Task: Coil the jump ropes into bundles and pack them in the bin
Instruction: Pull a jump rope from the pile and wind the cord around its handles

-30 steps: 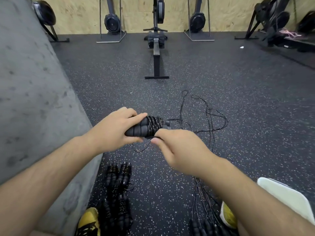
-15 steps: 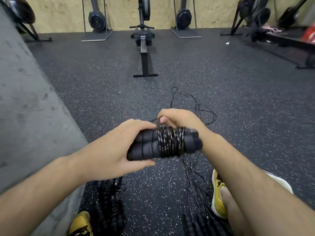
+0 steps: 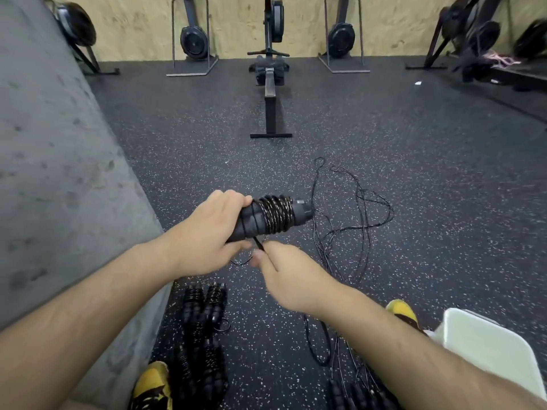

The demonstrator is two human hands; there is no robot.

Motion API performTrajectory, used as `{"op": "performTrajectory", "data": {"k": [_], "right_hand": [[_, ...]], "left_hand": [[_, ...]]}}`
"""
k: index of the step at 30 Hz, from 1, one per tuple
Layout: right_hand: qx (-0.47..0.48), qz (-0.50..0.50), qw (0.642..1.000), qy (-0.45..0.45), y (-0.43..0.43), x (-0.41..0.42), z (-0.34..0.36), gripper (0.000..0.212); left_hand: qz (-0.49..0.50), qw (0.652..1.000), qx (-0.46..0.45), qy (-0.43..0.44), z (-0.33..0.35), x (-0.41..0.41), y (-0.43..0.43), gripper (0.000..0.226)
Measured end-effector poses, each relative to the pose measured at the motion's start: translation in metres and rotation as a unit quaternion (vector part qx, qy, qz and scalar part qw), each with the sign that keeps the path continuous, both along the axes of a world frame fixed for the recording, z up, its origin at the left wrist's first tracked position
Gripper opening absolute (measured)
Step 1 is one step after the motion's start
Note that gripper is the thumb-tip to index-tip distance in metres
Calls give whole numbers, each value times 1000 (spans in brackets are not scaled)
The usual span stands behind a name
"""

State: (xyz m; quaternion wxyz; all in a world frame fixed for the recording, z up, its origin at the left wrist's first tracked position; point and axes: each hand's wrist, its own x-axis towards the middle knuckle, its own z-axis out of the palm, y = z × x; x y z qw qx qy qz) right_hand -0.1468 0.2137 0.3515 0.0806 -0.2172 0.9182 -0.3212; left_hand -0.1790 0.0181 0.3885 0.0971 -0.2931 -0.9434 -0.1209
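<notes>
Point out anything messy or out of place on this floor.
A tangle of loose ropes sprawls uncoiled over the floor beyond the hands. Finished bundles lie by the left shoe, not in the white bin.

Our forearms are bare from the lower edge of the frame up to the wrists, with no sleeves, watch, bands or rings showing. Our left hand (image 3: pixel 207 232) and right hand (image 3: pixel 291 279) wear no gloves, and fine hair shows along both forearms. On our feet we wear yellow shoes with dark markings: the left shoe (image 3: pixel 154 386) shows black patches over its yellow upper, and of the right shoe (image 3: pixel 402 313) only a yellow toe and a dark edge show behind the arm
</notes>
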Motion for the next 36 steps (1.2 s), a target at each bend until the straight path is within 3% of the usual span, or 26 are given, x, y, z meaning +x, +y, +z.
{"op": "performTrajectory", "data": {"k": [3, 5, 8, 12, 14, 18, 21, 23, 25, 26, 27, 29, 30, 33, 36], "right_hand": [[30, 11, 998, 50, 4, 9, 10, 33], [90, 21, 987, 133, 9, 12, 17, 30], [176, 49, 936, 302, 18, 9, 29, 25], [191, 120, 888, 401, 32, -12, 39, 19], [189, 129, 871, 436, 38, -29, 42, 30], [130, 95, 889, 429, 59, -51, 41, 33], [113, 71, 916, 378, 67, -66, 44, 33], [175, 93, 935, 295, 60, -73, 44, 19], [157, 71, 975, 138, 47, -68, 28, 25], [141, 34, 983, 111, 38, -56, 20, 29], [123, 32, 980, 150, 32, -46, 11, 29], [-42, 8, 996, 82, 17, -26, 9, 24], [-74, -18, 990, 117, 10, -18, 15, 22], [-123, -74, 981, 129, -6, -11, 17, 15], [-108, -103, 972, 179, -11, -6, 20, 17]], "left_hand": [[-9, 998, -52, 40, -6, -6, -3, 64], [-10, 996, -67, 51, -8, -10, -4, 66], [-23, 992, -103, 64, -13, -12, -3, 64], [-61, 989, -131, 37, -18, -6, 2, 58], [-96, 988, -120, 7, -15, 1, 8, 51], [-146, 986, -62, -41, -4, 21, 21, 35], [-163, 985, 6, -48, 8, 36, 27, 44], [-154, 985, 65, -45, 13, 44, 29, 59], [-130, 985, 104, -39, 15, 47, 30, 71], [-109, 987, 114, -30, 14, 46, 31, 78], [-80, 989, 121, -25, 14, 43, 32, 83], [-16, 990, 140, -26, 11, 34, 33, 86], [11, 987, 158, -26, 11, 30, 34, 85], [70, 965, 249, -34, 11, 25, 38, 76], [100, 937, 333, -36, 12, 22, 40, 67]]}}
